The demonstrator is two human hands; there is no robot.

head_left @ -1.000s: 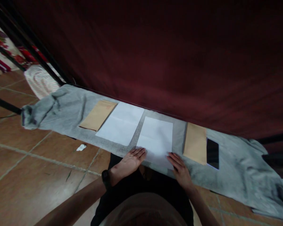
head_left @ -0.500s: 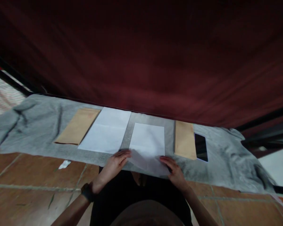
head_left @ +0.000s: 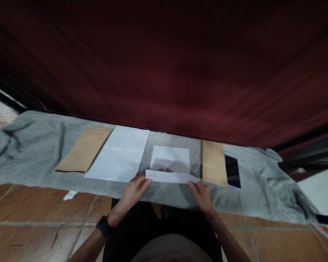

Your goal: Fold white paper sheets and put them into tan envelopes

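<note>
A white sheet of paper (head_left: 170, 160) lies on a grey cloth (head_left: 38, 145) in front of me. Its near edge is lifted and curled back toward the far side. My left hand (head_left: 132, 191) pinches the lifted edge at its left corner. At the right corner my right hand (head_left: 200, 193) pinches the same edge. A second white sheet (head_left: 118, 154), creased across the middle, lies flat to the left. One brown envelope (head_left: 83, 150) lies left of that sheet, and another brown envelope (head_left: 213, 162) lies right of the held sheet.
A black phone (head_left: 232, 166) lies on the cloth beside the right envelope. A dark red curtain (head_left: 164, 65) hangs behind the cloth. Brown floor tiles (head_left: 30, 233) lie near me, with a white scrap (head_left: 70, 195) on them. Something white (head_left: 317, 193) sits at the far right.
Both hands went from resting flat at the sheet's near corners to pinching them, and the near edge has been lifted and folded away from me. The view has shifted to the right.
</note>
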